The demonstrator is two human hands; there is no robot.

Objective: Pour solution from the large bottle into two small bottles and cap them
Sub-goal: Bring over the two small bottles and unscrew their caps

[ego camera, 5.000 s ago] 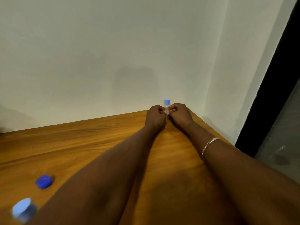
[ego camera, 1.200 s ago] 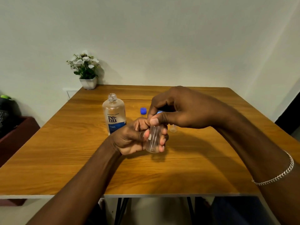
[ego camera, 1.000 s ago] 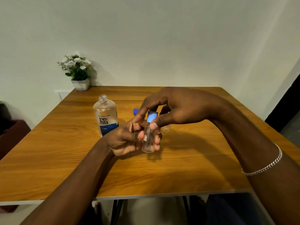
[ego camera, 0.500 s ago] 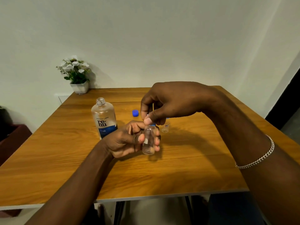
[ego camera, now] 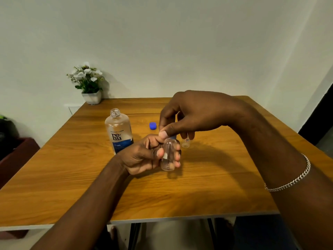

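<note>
My left hand (ego camera: pixel 144 156) grips a small clear bottle (ego camera: pixel 168 156) upright just above the table. Over its neck my right hand (ego camera: pixel 191 114) pinches a light blue cap (ego camera: pixel 173 137) with thumb and fingers; only a sliver of the cap shows. The large clear bottle (ego camera: pixel 119 130) with a blue label stands open, without a cap, left of my hands. A second small clear bottle (ego camera: pixel 186 143) stands behind my right fingers, mostly hidden. A dark blue cap (ego camera: pixel 153 126) lies on the table beyond my hands.
The wooden table (ego camera: pixel 72 177) has its front edge near me. A small white pot of white flowers (ego camera: pixel 89 85) sits at the far left corner against the wall. A dark red cabinet (ego camera: pixel 16 159) stands to the left.
Five seconds ago both hands were on a capped small bottle at the table's far corner. Over the last second my right hand kept turning on the cap while my left held the bottle still.
</note>
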